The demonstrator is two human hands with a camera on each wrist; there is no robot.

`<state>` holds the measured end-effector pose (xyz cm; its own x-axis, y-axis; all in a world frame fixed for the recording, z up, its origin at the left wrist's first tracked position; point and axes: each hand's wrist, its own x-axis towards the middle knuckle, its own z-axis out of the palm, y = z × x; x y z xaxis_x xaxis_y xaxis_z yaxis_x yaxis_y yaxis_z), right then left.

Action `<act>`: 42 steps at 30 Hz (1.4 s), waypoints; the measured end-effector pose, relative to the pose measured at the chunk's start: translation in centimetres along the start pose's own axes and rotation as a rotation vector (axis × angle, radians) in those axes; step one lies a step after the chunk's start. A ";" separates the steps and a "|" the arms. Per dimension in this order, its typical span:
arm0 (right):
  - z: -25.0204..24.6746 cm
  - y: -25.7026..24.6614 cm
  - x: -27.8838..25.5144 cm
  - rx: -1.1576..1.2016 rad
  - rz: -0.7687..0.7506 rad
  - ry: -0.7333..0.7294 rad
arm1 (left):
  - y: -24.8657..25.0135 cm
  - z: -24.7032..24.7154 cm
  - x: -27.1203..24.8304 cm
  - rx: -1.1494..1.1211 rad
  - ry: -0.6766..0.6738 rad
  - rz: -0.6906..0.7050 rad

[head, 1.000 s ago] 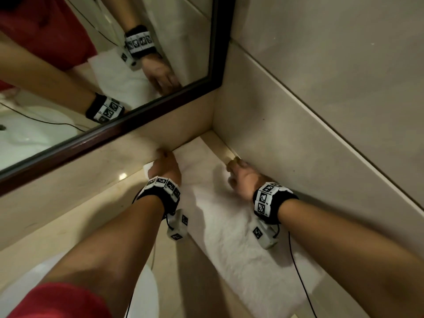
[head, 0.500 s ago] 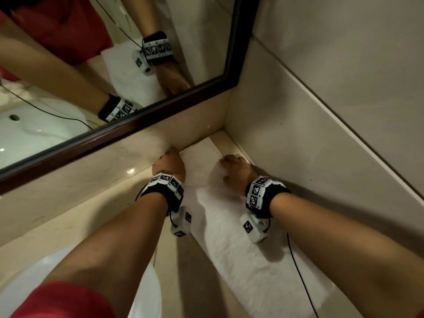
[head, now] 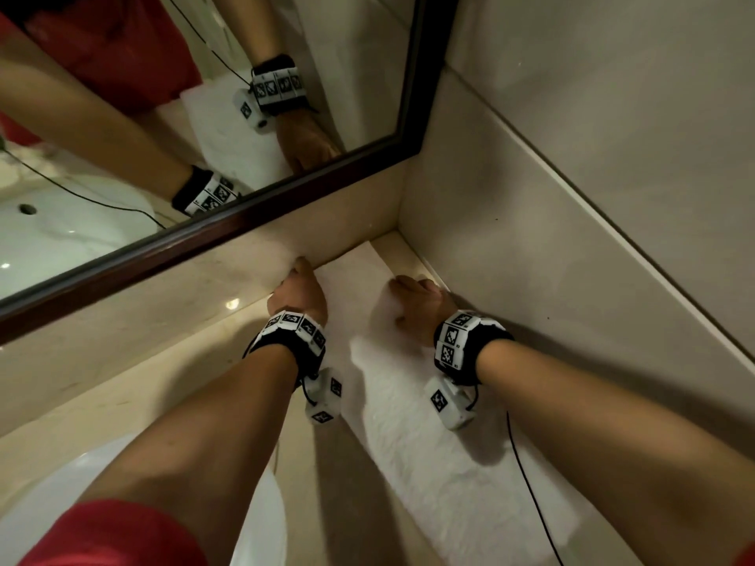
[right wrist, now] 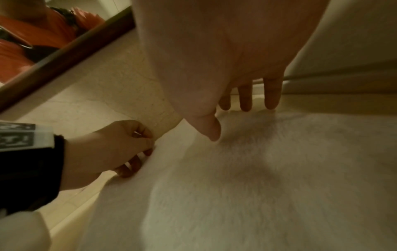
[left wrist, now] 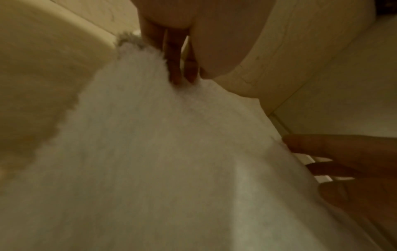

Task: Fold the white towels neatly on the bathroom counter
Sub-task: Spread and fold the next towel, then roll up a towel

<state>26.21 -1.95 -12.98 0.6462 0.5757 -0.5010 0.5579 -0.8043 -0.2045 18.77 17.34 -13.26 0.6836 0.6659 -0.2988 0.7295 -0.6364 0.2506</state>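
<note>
A white towel (head: 429, 451) lies flat in a long strip on the beige counter (head: 163, 381), beside the side wall, its far end near the corner. My left hand (head: 300, 292) is at the towel's far left corner by the backsplash. In the right wrist view its curled fingers (right wrist: 137, 163) pinch the towel's edge. My right hand (head: 412, 304) is at the far right edge. Its straight fingertips (right wrist: 246, 105) and thumb press down on the towel (right wrist: 257, 186). The left wrist view shows the towel (left wrist: 171, 152) spread below my fingers (left wrist: 176, 74).
A dark-framed mirror (head: 286, 189) hangs above the backsplash and reflects both arms. The tiled side wall (head: 572, 239) runs close along the towel's right edge. A white sink basin (head: 261, 524) sits at the lower left. A black cable (head: 527, 484) trails over the towel.
Both hands have shifted a little along the towel's far end. The right hand has come slightly left, away from the side wall. The towel lies much as before.
</note>
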 end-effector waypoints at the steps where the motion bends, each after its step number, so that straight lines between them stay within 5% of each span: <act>1: -0.2 0.1 -0.3 0.019 -0.003 -0.002 | 0.1 -0.1 -0.1 -0.024 -0.003 -0.010; 8: 0.1 2.4 -4.8 0.141 0.069 0.190 | 0.9 0.3 -2.4 0.008 -0.066 0.115; 20: 3.2 5.6 -14.5 0.136 0.205 0.115 | 3.6 2.6 -10.7 0.263 -0.144 0.451; 30: 6.0 6.8 -16.1 0.076 0.264 -0.041 | 3.5 4.4 -12.2 0.317 -0.368 0.433; 42: 5.5 6.3 -13.8 0.103 0.267 0.089 | 3.2 4.3 -11.1 0.309 -0.381 0.372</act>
<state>17.94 -15.73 -12.04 0.8087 0.3483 -0.4740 0.3088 -0.9373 -0.1618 13.42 6.26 -13.07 0.7931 0.2278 -0.5648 0.3639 -0.9209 0.1396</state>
